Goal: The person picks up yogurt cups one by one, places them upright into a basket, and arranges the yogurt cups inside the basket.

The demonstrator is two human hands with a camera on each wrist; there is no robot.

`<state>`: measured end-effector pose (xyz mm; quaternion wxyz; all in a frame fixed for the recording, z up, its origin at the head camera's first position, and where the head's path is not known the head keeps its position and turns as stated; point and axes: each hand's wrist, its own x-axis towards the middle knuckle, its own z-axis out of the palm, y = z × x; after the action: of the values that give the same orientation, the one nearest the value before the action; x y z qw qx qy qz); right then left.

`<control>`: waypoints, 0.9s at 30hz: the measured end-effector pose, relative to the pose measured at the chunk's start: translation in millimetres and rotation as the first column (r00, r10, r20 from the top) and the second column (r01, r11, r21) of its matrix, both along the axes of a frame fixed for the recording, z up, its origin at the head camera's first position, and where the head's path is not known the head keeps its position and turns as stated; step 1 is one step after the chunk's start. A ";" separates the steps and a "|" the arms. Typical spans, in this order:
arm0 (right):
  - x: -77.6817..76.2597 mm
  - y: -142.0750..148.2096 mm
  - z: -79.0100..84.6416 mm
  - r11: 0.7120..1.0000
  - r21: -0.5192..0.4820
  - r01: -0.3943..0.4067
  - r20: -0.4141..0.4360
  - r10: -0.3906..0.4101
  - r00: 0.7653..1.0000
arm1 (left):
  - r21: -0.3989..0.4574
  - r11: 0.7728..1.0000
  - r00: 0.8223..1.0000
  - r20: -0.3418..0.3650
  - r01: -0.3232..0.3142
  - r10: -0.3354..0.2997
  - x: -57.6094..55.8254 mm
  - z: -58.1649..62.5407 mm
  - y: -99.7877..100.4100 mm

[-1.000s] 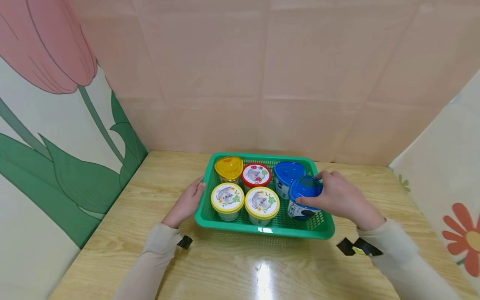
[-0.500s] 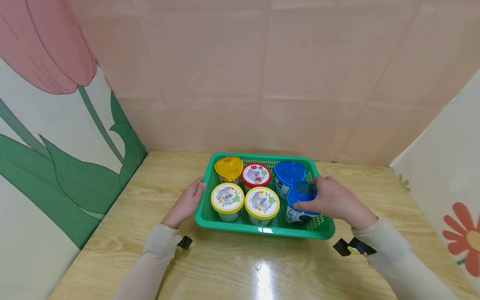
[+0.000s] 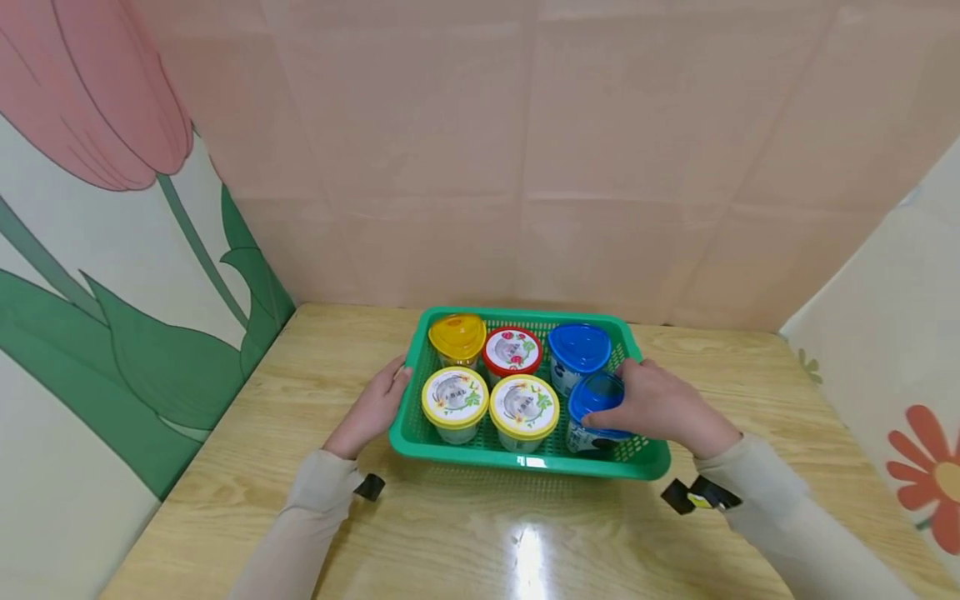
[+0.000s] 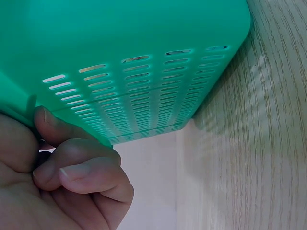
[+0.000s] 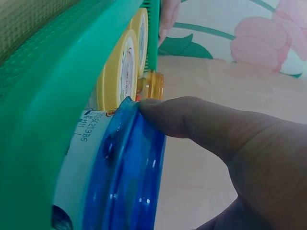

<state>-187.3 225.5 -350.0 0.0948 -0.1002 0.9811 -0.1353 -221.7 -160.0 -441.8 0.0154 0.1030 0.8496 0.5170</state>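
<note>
In the head view, a green plastic basket (image 3: pixel 465 454) holds several lidded tubs. My right hand (image 3: pixel 667 408) grips the front-right tub with a blue lid (image 3: pixel 592 393) between thumb and fingers. Its thumb (image 5: pixel 177 115) presses the lid's edge in the right wrist view; the other fingers are mostly hidden. Behind stands another blue-lidded tub (image 3: pixel 579 346). My left hand (image 3: pixel 371 408) holds the basket's left rim, its fingers (image 4: pixel 91 163) curled beside the slotted wall in the left wrist view.
Two yellow-rimmed tubs (image 3: pixel 454 396) sit at the basket's front left and centre. A red-rimmed tub (image 3: pixel 512 348) and an orange-lidded one (image 3: pixel 457 335) stand behind them. The basket rests on a wooden table (image 3: pixel 420 533) before a pinkish wall covering (image 3: pixel 480 167).
My right hand has moved left and slightly down in the head view, bringing the blue-lidded tub closer to the yellow-rimmed one. My left hand and the basket have stayed put.
</note>
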 end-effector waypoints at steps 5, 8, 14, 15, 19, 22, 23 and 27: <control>-0.8 0.2 -1.2 1.000 -0.003 0.003 0.014 -0.003 1.000 | -0.004 1.000 1.000 0.016 0.005 -0.005 1.0 2.4 -0.3; -1.4 -0.1 -1.7 1.000 -0.003 0.006 0.023 -0.006 1.000 | -0.006 1.000 1.000 0.027 0.011 -0.011 1.8 3.5 -0.6; -2.6 -1.8 -2.6 1.000 0.004 0.011 0.021 -0.012 1.000 | -0.013 1.000 1.000 0.021 0.009 -0.009 2.1 2.9 -0.2; -2.8 -2.1 -2.9 1.000 0.006 0.013 0.019 -0.013 1.000 | -0.011 1.000 1.000 0.017 0.007 -0.006 2.1 2.7 -0.1; -3.3 -2.6 -3.7 1.000 0.016 0.019 0.011 -0.019 1.000 | -0.005 1.000 1.000 -0.001 0.009 -0.009 1.8 2.5 0.6; -3.2 -3.6 -4.2 1.000 0.015 0.023 0.003 -0.023 1.000 | 0.010 1.000 1.000 0.007 0.014 -0.014 1.2 2.1 0.3; -3.1 -4.0 -4.4 1.000 0.014 0.025 0.001 -0.025 1.000 | 0.015 1.000 1.000 0.015 0.018 -0.018 1.0 2.2 0.2; -2.5 -4.8 -4.5 0.999 0.007 0.038 -0.002 -0.038 0.999 | 0.015 1.000 0.999 0.026 0.018 -0.018 1.1 2.1 -0.7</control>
<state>-189.7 220.7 -354.5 0.0917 -0.0812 0.9835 -0.1333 -220.7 -160.6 -439.7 0.0306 0.1039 0.8445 0.5245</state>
